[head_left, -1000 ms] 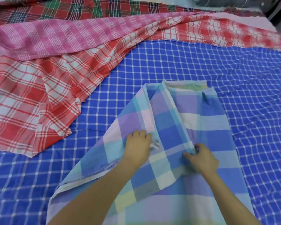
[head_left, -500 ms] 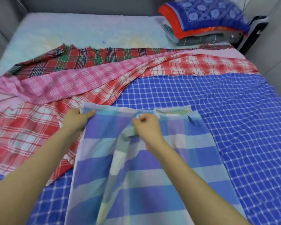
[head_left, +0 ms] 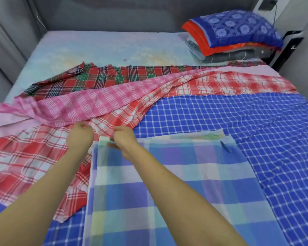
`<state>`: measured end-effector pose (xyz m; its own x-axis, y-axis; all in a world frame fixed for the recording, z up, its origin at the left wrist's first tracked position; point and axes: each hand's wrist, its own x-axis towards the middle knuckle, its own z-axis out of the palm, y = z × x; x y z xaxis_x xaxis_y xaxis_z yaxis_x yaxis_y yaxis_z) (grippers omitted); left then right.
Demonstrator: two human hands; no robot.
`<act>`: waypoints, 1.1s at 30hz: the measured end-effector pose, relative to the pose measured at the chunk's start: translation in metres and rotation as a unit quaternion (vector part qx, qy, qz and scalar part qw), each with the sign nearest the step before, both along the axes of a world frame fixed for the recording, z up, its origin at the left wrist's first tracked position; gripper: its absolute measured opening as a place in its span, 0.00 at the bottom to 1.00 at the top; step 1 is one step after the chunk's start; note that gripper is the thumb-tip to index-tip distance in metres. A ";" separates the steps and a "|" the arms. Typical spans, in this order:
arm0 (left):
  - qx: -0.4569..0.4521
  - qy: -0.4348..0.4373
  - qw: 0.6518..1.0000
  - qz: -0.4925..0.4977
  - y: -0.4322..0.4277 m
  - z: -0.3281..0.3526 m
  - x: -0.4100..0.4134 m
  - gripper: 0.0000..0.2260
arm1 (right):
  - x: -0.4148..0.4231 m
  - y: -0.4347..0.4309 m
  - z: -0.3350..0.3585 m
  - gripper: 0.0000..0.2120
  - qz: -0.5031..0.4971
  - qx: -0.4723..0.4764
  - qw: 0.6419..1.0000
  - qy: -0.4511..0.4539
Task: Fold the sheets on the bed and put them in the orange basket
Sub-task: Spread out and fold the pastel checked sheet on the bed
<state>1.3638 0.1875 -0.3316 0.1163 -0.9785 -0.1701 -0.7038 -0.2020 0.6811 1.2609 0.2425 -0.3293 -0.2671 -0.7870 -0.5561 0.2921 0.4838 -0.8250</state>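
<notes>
Both hands shifted left since half a second ago: right hand (head_left: pixel 124 139) went from mid-edge to the far-left corner of the pastel sheet (head_left: pixel 176 192) and pinches it. Left hand (head_left: pixel 80 137) sits just left of that corner over the red sheet (head_left: pixel 25 157), fingers curled, grip unclear. Pastel sheet: one flat folded strip at the near edge of the bed (head_left: pixel 105 48), lying on the blue sheet (head_left: pixel 238 118). Five sheets total, with the pink sheet (head_left: pixel 89 102) and tartan sheet (head_left: pixel 114 75) beyond. One pile of bedding (head_left: pixel 235 36), far-right corner.
</notes>
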 end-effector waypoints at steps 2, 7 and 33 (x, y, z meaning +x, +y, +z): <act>-0.072 -0.083 0.994 -0.021 0.012 -0.011 -0.011 0.13 | -0.030 0.022 -0.020 0.14 -0.020 -0.010 0.996 0.086; -0.176 -0.118 0.945 -0.251 0.063 -0.070 -0.072 0.04 | -0.163 0.109 -0.065 0.13 0.001 0.106 0.916 0.388; -0.123 -0.331 0.840 -0.412 0.078 -0.161 -0.349 0.14 | -0.453 0.152 -0.162 0.11 0.035 0.286 0.720 0.631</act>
<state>1.0146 0.2653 -0.4923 -0.6279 -0.7697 -0.1152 -0.7770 0.6285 0.0358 0.8080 0.3943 -0.4911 -0.8145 -0.5619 -0.1447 -0.5577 0.8269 -0.0717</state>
